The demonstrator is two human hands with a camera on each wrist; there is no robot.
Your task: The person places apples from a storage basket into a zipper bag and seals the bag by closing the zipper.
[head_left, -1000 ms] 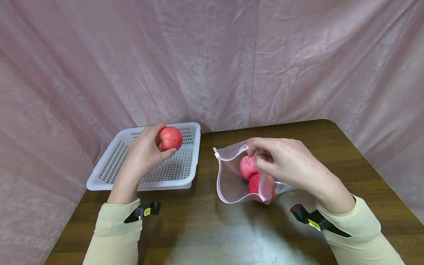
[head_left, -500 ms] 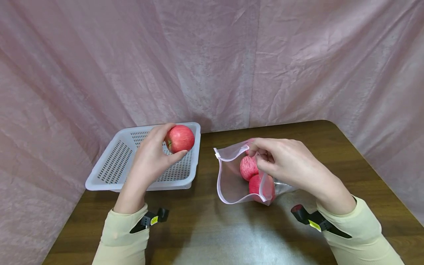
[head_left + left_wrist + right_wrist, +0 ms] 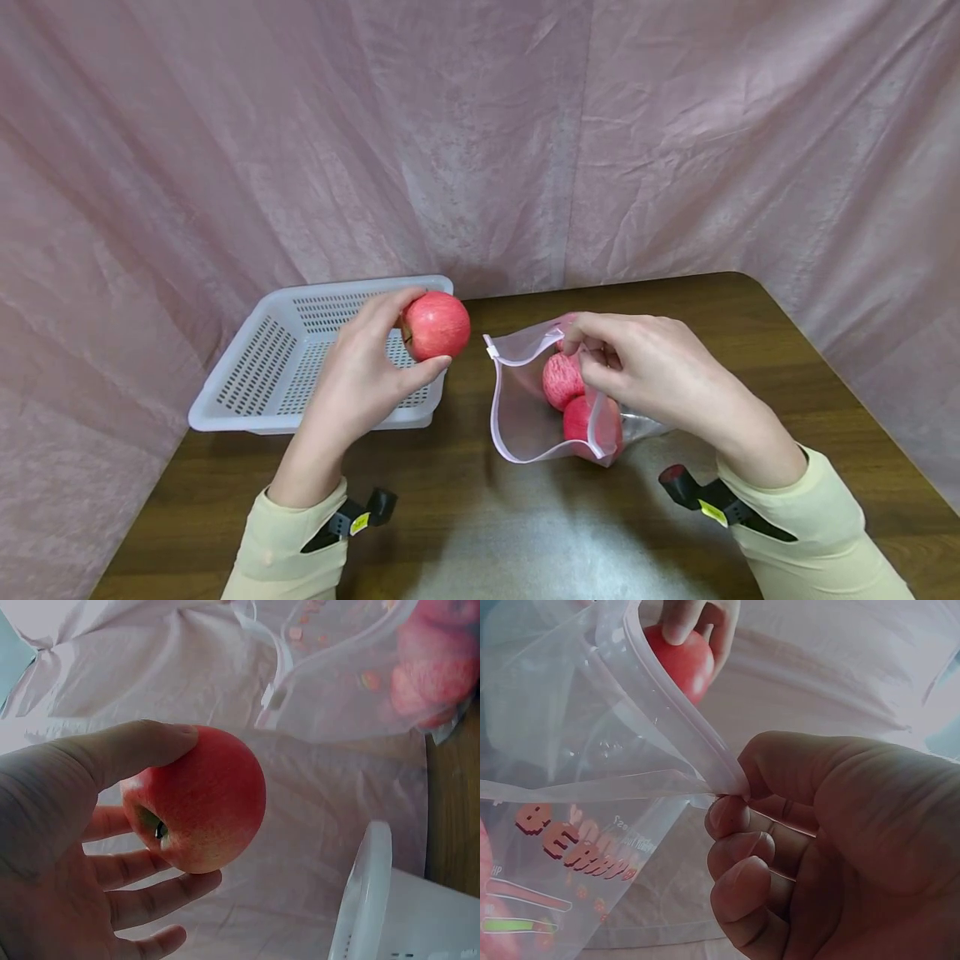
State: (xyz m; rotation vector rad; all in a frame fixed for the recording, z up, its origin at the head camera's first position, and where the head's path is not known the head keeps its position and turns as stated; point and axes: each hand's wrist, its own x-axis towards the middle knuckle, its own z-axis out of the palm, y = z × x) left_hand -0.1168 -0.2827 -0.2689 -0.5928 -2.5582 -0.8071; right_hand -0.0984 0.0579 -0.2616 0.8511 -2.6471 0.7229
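A: Two hands busy. Left hand point(image 3: 360, 383) has its fingers point(image 3: 161, 894) and thumb wrapped round a red apple point(image 3: 435, 325), held in the air at frame centre-left, just past the right rim of the white perforated basket point(image 3: 258, 367). Right hand point(image 3: 652, 367) pinches the upper lip of the clear zip bag point(image 3: 525, 408), holding the mouth open toward the apple.

B: Bag contents?

A: Two more apples point(image 3: 564, 379) inside, lower right of the opening. Bag rests on the brown tabletop point(image 3: 480, 517), pink cloth point(image 3: 480, 133) behind.

B: Risks?

A: Likely the pinch: thin slippery film, so the mouth could collapse and the apple hit the rim. The apple could also roll off the fingers onto the tabletop. A hard drop might bruise the fruit inside.
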